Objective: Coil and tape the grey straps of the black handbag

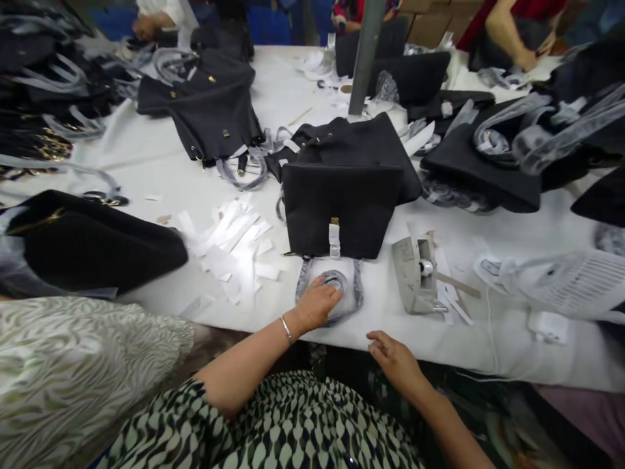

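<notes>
Black handbag [344,198], probably light and soft-sided, stands on the table [273,303] at twelve o'clock from the left hand [316,305]; its sides look the surest hold. Left fingers rest on the film-wrapped coil [336,279], likely slippery; whether clamped, cannot be told. Right hand [394,361], at five o'clock, is empty, fingers apart. Paper strips [234,244] lie at eight.

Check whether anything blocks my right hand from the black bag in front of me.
Nothing visible blocks your right hand from the black bag; white table lies between. The plastic-wrapped handle lies left of that path, the grey holder right of it.
</notes>
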{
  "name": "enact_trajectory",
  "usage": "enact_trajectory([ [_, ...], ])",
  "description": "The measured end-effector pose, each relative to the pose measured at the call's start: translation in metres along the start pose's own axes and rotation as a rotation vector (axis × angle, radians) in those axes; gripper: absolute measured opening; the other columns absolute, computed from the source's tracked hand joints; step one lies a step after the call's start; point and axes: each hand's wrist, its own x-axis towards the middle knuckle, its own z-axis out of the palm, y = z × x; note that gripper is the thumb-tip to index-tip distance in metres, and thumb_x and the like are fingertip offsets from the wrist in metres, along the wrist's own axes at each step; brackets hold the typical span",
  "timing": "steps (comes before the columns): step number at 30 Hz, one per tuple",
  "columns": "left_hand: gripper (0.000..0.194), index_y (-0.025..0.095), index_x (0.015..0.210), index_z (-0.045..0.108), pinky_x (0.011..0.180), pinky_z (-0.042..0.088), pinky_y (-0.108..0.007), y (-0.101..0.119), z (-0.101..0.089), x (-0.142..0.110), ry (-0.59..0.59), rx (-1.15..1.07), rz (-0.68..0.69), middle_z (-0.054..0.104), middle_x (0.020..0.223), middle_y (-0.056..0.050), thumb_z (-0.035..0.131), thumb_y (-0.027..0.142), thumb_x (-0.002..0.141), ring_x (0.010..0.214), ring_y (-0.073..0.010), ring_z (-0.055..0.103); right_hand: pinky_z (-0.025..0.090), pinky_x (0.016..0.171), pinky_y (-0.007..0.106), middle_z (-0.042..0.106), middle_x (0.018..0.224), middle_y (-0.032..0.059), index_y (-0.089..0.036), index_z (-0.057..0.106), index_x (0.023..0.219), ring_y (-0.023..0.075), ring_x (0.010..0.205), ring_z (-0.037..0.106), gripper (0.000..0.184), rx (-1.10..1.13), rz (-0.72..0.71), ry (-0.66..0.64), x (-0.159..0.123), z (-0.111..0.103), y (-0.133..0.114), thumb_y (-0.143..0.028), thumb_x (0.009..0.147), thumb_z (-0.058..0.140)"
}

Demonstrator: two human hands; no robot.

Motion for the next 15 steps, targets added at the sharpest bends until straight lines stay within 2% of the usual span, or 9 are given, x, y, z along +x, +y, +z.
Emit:
enact_trajectory([
  [2,0.046,0.014,0.117,0.054,0.106,0.029,-0.045,-0.006,0.02,-0.007,-0.064,-0.007,0.026,0.064,0.094,-0.008,0.048,0.003,0.072,0.095,-0.0218,0.058,0.05,0.081,0.037,0.069,0.096,0.006,-0.02,0.058,0.11,0.0216,0.087,0.065,0.033,-0.007,-0.018,0.079,-0.001,0.011,0.001,-0.035,0.088,0.039],
  [4,0.045,0.015,0.119,0.052,0.106,0.029,-0.043,-0.009,0.031,-0.014,-0.089,-0.04,0.058,0.065,0.095,-0.007,0.047,0.004,0.076,0.095,-0.0208,0.059,0.05,0.088,0.038,0.067,0.109,0.0075,-0.021,0.059,0.113,0.0217,0.099,0.063,0.032,-0.079,-0.106,0.186,0.002,0.019,-0.001,-0.03,0.089,0.039],
  [6,0.045,0.016,0.124,0.048,0.107,0.028,-0.043,-0.007,0.032,-0.02,-0.123,-0.079,0.116,0.066,0.098,-0.007,0.046,0.007,0.079,0.096,-0.0203,0.059,0.047,0.095,0.039,0.061,0.122,0.0083,-0.022,0.058,0.118,0.0224,0.112,0.057,0.035,-0.206,-0.236,0.285,0.011,0.024,-0.004,-0.023,0.088,0.04],
  [8,0.048,0.014,0.13,0.042,0.107,0.028,-0.041,-0.002,0.028,-0.025,-0.151,-0.095,0.149,0.066,0.103,-0.009,0.046,0.01,0.082,0.098,-0.0205,0.059,0.047,0.098,0.041,0.055,0.132,0.0089,-0.023,0.057,0.122,0.0236,0.118,0.053,0.039,-0.338,-0.343,0.33,0.025,0.028,-0.007,-0.017,0.087,0.041],
  [11,0.053,0.009,0.135,0.036,0.106,0.029,-0.041,0.006,0.021,-0.03,-0.124,-0.057,0.093,0.062,0.113,-0.014,0.048,0.014,0.083,0.107,-0.023,0.054,0.05,0.095,0.042,0.056,0.13,0.0103,-0.023,0.06,0.119,0.0243,0.112,0.056,0.038,-0.453,-0.419,0.337,0.045,0.034,-0.003,-0.014,0.086,0.044],
  [15,0.044,0.013,0.127,0.046,0.103,0.029,-0.043,0.01,0.019,-0.035,-0.091,-0.019,0.033,0.059,0.119,-0.014,0.054,0.023,0.085,0.119,-0.0271,0.044,0.05,0.095,0.041,0.065,0.116,0.0094,-0.022,0.066,0.108,0.0226,0.108,0.059,0.031,-0.449,-0.459,0.403,0.058,0.039,0.015,-0.017,0.09,0.042],
])
